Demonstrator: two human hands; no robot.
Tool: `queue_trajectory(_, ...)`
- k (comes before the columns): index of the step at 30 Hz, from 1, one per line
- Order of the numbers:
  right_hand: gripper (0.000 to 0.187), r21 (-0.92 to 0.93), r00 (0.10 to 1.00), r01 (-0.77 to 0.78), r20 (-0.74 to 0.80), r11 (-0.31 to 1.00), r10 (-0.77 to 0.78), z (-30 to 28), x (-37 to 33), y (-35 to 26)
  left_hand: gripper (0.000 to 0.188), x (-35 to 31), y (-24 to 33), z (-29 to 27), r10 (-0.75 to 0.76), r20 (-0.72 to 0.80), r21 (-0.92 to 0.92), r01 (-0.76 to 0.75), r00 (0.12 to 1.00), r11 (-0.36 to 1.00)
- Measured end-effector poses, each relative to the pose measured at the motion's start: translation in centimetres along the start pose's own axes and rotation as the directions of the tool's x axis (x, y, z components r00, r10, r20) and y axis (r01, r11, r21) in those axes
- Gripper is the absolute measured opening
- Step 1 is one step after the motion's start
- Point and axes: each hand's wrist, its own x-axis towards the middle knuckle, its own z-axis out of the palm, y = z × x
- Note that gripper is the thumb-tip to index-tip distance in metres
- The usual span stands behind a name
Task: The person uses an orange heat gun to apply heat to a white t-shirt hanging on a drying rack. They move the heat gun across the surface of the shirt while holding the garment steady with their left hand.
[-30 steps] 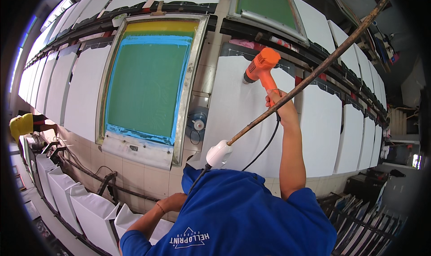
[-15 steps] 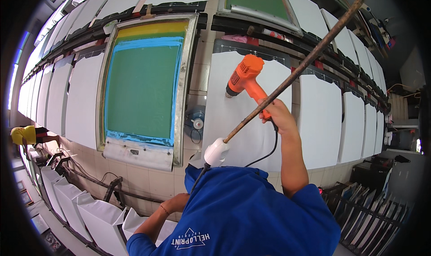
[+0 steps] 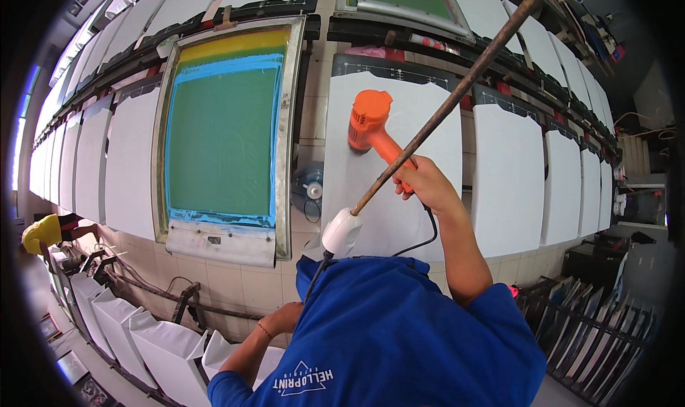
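My right hand (image 3: pixel 427 184) is closed round the handle of an orange heat gun (image 3: pixel 372 112), its nozzle end turned down toward a white fabric piece (image 3: pixel 378 200) spread on a dark board. From the handle's lower end a black cord runs back toward my blue shirt. My left hand (image 3: pixel 287 316) rests against the shirt at my side, its fingers hidden. Between me and the fabric hang a rusty rod (image 3: pixel 457 93) and a white plug connector (image 3: pixel 341 233), crossing in front of part of the heat gun's handle.
Left of the fabric lies a framed printing screen (image 3: pixel 221 136) with green mesh and blue tape edges. Another screen (image 3: pixel 407 0) lies beyond. White-covered boards (image 3: pixel 508 179) line both sides. A blue water jug (image 3: pixel 310 186) stands on the floor. A person in yellow (image 3: pixel 41 234) bends at far left.
My right hand has shifted the heat gun slightly left and tilted it, so its nozzle faces more steeply down. The whole view has shifted a little. My left hand stays at my side.
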Motion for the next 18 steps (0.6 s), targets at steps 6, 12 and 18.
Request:
queue_trajectory(6,0.024,0.015,0.993,0.046,-0.110,0.999,-0.044,0.6,-1.8,1.1,0.036,0.0,-0.1,0.0,-0.004,0.023,-0.021,0.004,1.000,1.000)
queue_trajectory(12,0.031,0.151,0.995,-0.076,0.072,0.986,0.065,0.4,-3.6,2.1,0.042,0.0,1.7,-1.6,-0.031,0.017,-0.116,0.032,0.999,0.993)
queue_trajectory(18,0.033,0.152,0.999,-0.012,0.044,0.988,0.006,1.1,-4.4,2.4,0.046,-0.3,0.5,-0.5,-0.076,-0.029,-0.223,0.067,0.997,0.972)
